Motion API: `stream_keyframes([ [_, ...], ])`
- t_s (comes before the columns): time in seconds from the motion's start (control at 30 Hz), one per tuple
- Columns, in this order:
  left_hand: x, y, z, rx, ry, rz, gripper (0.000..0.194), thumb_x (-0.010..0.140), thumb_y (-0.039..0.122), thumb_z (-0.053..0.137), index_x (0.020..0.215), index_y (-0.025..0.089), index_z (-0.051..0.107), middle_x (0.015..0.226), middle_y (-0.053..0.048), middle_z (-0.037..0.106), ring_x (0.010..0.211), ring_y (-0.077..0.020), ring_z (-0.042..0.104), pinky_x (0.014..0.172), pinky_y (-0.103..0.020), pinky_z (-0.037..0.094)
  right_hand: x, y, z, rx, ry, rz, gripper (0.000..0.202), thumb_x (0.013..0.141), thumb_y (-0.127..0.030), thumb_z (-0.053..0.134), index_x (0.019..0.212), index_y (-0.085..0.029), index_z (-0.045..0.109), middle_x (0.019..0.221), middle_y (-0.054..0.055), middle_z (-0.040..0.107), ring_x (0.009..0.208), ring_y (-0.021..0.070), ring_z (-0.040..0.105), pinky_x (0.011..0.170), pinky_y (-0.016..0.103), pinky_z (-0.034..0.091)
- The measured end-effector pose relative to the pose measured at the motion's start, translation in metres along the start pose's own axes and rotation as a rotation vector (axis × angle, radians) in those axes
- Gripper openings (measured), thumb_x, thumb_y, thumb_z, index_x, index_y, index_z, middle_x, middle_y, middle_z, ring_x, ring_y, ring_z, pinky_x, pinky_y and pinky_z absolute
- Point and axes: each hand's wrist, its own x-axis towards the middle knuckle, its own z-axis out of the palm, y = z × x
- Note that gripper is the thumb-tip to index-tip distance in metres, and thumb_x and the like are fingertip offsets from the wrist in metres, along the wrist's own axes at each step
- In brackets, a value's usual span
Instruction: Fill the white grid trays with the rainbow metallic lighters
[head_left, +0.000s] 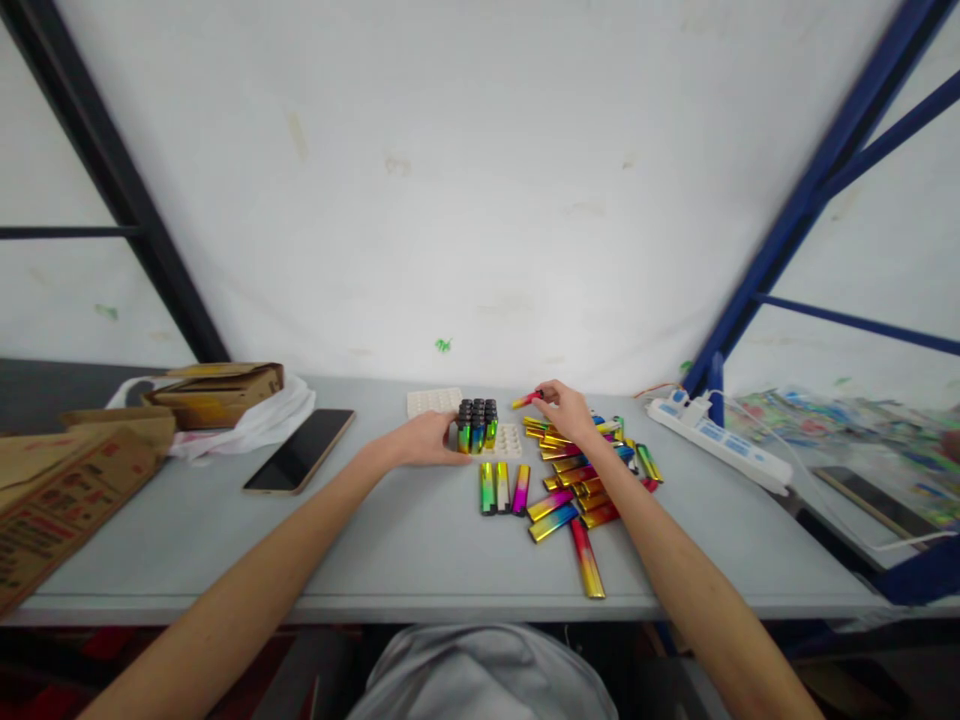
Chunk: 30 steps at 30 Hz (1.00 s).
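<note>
Loose lighters (570, 478) lie heaped right of the tray (511, 440), some hidden under the right forearm (675, 550). Three lighters (502, 488) lie side by side just in front of it. The left hand (431, 440) curls round the tray's left end; fingertips partly hidden, its grip unclear. Upright lighters (478, 425), black tops up, fill that end. Beyond the tray's right end, the right hand (564, 410) pinches one red-and-gold lighter (524, 400) lengthwise, gold end leftward. A second tray (431, 402), partly covered, sits behind.
</note>
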Motion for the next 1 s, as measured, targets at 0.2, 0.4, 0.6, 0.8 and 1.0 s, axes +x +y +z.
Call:
stream_keyframes([
  [0.2,0.0,-0.001,0.001,0.01,-0.01,0.005,0.066,0.072,0.065,0.07,0.115,0.015,0.062,0.097,-0.01,0.074,0.084,-0.0278,0.069,0.065,-0.03,0.046,-0.007,-0.022,0.0,0.691,0.018,0.202,0.043,0.073,-0.049,0.079,0.103,-0.02,0.072,0.101,0.007,0.073,0.097,0.022,0.067,0.088,0.037,0.053],
  [0.4,-0.001,-0.001,0.001,-0.008,0.003,0.024,0.065,0.073,0.064,0.07,0.116,0.016,0.063,0.097,-0.009,0.075,0.084,-0.027,0.068,0.068,-0.03,0.046,-0.022,-0.046,0.001,1.078,-0.155,0.206,0.04,0.077,-0.052,0.081,0.105,-0.026,0.068,0.108,0.004,0.072,0.095,0.0198,0.069,0.087,0.038,0.058],
  [0.6,0.001,-0.005,0.004,-0.029,0.009,0.03,0.065,0.072,0.064,0.07,0.117,0.017,0.063,0.096,-0.008,0.075,0.083,-0.0272,0.068,0.068,-0.031,0.046,-0.031,-0.065,0.01,1.001,-0.19,0.111,0.04,0.088,-0.06,0.066,0.108,-0.026,0.06,0.081,-0.003,0.062,0.051,0.0078,0.048,0.042,0.02,0.043],
  [0.8,0.0,-0.004,0.004,-0.039,0.016,0.034,0.064,0.072,0.062,0.07,0.118,0.017,0.062,0.099,-0.009,0.074,0.084,-0.0264,0.069,0.068,-0.03,0.046,-0.036,-0.078,0.01,0.853,-0.178,0.085,0.048,0.09,-0.061,0.061,0.124,-0.028,0.053,0.074,-0.007,0.051,0.044,0.0061,0.036,0.037,0.019,0.023],
  [1.0,0.0,-0.004,0.004,-0.057,-0.001,0.028,0.063,0.072,0.057,0.072,0.121,0.018,0.061,0.101,-0.008,0.074,0.082,-0.0248,0.068,0.068,-0.029,0.046,-0.041,-0.084,0.01,0.623,-0.247,0.061,0.044,0.09,-0.064,0.057,0.092,-0.02,0.062,0.074,-0.001,0.061,0.05,0.0088,0.037,0.044,0.023,0.029],
])
